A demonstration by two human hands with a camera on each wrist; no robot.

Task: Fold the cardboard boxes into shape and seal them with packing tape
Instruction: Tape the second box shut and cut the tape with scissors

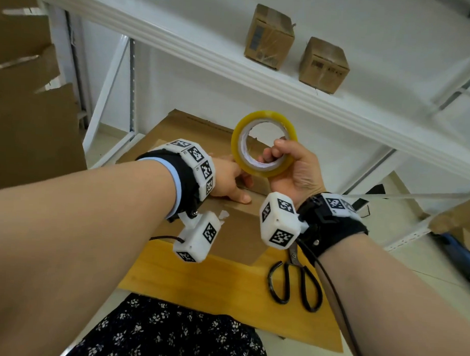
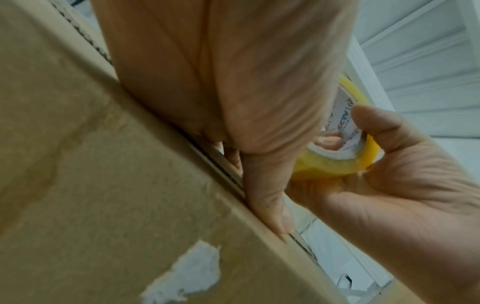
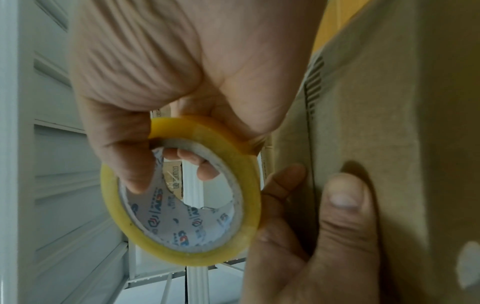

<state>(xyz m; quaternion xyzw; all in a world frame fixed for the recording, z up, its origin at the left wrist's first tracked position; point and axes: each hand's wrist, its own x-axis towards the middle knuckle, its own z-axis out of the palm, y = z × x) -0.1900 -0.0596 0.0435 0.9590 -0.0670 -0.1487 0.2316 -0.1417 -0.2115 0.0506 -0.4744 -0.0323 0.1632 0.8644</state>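
A brown cardboard box [image 1: 234, 231] stands on a yellow wooden board [image 1: 198, 283], its top flaps folded down. My left hand [image 1: 239, 183] lies flat on the box top, the thumb stretched along the front edge by the flap seam. In the left wrist view that thumb [image 2: 270, 207] presses beside the seam of the box [image 2: 103, 164]. My right hand [image 1: 277, 152] holds a yellow roll of packing tape [image 1: 264, 144] upright just right of the left hand, with fingers through the core. The right wrist view shows the roll [image 3: 182, 259] beside the box [image 3: 376, 102].
Black-handled scissors [image 1: 294, 278] lie on the board's right part. Two small taped boxes [image 1: 269, 36] [image 1: 324, 65] sit on the white shelf above. Flat cardboard sheets [image 1: 26, 90] lean at the left. A flat cardboard piece [image 1: 182, 128] lies behind the box.
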